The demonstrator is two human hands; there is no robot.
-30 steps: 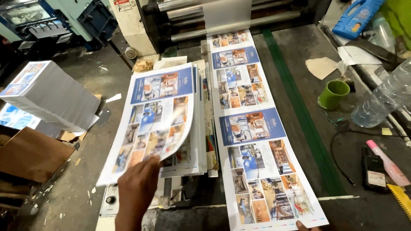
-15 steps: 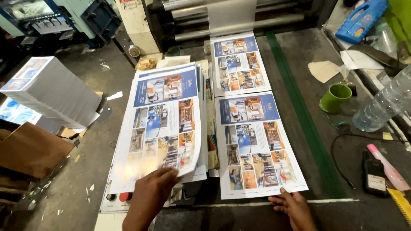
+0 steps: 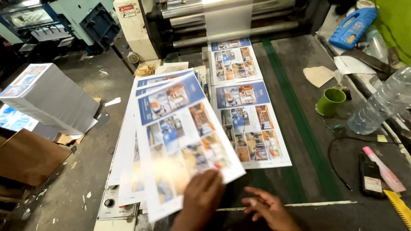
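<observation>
My left hand [image 3: 201, 200] grips the near edge of a glossy printed sheet [image 3: 184, 141], which is lifted, tilted and blurred over a pile of like sheets [image 3: 126, 154]. Just to its right, my right hand [image 3: 267, 209] rests on the dark table with its fingers spread and nothing in it. Beyond that hand a printed sheet [image 3: 250, 124] lies flat on the table. Another printed sheet [image 3: 233, 60] lies farther back, below the machine's rollers [image 3: 222, 21].
A tall stack of printed sheets [image 3: 47, 98] stands at the left above brown cardboard [image 3: 25, 156]. At the right are a green cup [image 3: 329, 101], a clear plastic bottle [image 3: 381, 105], a blue jug [image 3: 353, 21], a black handset [image 3: 370, 179] and a pink marker [image 3: 383, 169].
The sheet in my left hand has risen off the pile and swung to the right. My right hand has left the flat sheet's near edge and moved left.
</observation>
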